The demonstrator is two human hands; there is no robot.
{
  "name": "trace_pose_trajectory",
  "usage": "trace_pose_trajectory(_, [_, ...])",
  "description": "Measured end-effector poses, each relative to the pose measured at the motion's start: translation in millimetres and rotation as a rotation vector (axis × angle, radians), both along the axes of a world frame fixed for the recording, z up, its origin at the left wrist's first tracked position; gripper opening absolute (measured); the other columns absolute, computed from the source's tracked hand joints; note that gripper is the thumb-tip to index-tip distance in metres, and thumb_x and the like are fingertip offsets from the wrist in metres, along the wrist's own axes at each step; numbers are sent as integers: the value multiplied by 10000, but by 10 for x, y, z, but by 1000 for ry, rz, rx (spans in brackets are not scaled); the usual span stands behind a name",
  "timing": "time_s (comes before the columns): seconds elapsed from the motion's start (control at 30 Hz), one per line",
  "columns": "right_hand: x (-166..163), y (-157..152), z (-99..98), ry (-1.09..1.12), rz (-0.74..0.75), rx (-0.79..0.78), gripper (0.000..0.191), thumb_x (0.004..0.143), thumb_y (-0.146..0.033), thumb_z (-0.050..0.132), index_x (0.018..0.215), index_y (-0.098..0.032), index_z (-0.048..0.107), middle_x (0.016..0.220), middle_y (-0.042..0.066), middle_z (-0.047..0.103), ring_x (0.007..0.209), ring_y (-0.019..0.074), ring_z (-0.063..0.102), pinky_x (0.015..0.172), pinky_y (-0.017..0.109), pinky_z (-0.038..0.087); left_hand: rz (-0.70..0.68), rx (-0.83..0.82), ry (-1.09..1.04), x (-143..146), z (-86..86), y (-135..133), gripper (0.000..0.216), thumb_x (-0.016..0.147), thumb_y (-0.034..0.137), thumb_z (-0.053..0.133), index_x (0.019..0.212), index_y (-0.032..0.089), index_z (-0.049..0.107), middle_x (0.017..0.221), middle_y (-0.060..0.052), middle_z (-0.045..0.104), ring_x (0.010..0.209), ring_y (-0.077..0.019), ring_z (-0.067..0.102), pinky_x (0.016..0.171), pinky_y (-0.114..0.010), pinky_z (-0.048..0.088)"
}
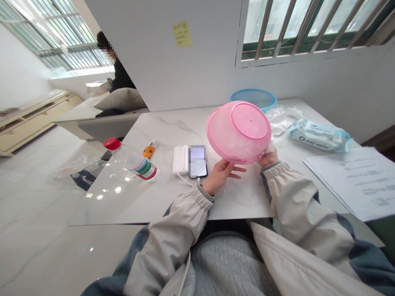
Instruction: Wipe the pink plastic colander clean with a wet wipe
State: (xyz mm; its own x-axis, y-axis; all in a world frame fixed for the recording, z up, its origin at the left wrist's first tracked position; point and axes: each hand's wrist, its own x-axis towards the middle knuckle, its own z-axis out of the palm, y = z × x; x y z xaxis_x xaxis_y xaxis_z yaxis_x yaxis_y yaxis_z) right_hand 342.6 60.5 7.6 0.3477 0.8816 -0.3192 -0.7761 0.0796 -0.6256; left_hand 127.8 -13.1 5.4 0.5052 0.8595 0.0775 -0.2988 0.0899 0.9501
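Observation:
A pink mesh plastic strainer basket [220, 131] is held up over the table, tilted, with its round base facing up. My left hand [220, 174] grips the near rim from below, the thumb against the rim and the other fingers stretched out under it. At the basket's right edge, my right hand [269, 158] is closed with a white wipe [270, 148], pressed against the rim. Part of that hand is hidden behind the basket. Behind it, a blue mesh basket [253, 95] stands on the table near the wall.
A phone [198, 162] lies beside a white power bank [180, 160]. To the left are an orange key fob [148, 152] and a clear red-capped bottle [143, 167] on its side. On the right are clear plastic wrap [277, 119], a wipes pack [319, 135] and papers [354, 176]. A person [119, 78] sits far left.

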Motion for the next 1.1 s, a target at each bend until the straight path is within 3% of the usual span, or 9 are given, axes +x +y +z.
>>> trace_pose_trajectory(0.2, [63,5,63,-2,-3,26,70,962,-238,691,901,-205,687,778,-18,759,782,151,721,643,226,638,107,-11,-67,-11,-16,32,503,941,647,694,1103,175,630,1057,-94,734,761,-190,759,607,-281,566])
trace_pose_trajectory(0.4, [113,-1,127,-38,-107,-35,88,916,-100,679,910,-187,674,710,-35,721,665,124,658,607,212,629,204,-45,-130,-22,-34,58,484,947,667,672,922,199,550,733,17,601,632,-144,655,556,-263,493])
trace_pose_trajectory(0.53, [97,4,66,-48,-127,-51,148,852,-113,758,859,-209,646,670,-54,684,627,119,618,564,205,609,196,-61,-121,-24,-40,54,497,950,690,652,965,204,552,791,-7,640,662,-156,659,581,-289,502])
trace_pose_trajectory(0.77, [73,21,-67,-81,-118,-116,206,728,-80,817,833,-178,669,693,-45,704,622,122,613,513,204,568,19,-49,-147,-16,-15,10,558,952,708,630,1195,208,575,1137,-105,715,797,-201,741,622,-308,554])
trace_pose_trajectory(1.1, [28,5,-41,-60,-120,-96,137,768,-90,759,846,-178,689,737,-17,742,696,140,647,591,227,595,49,-51,-116,-19,-42,33,583,934,734,632,1086,172,597,1123,-134,722,804,-221,760,611,-302,552])
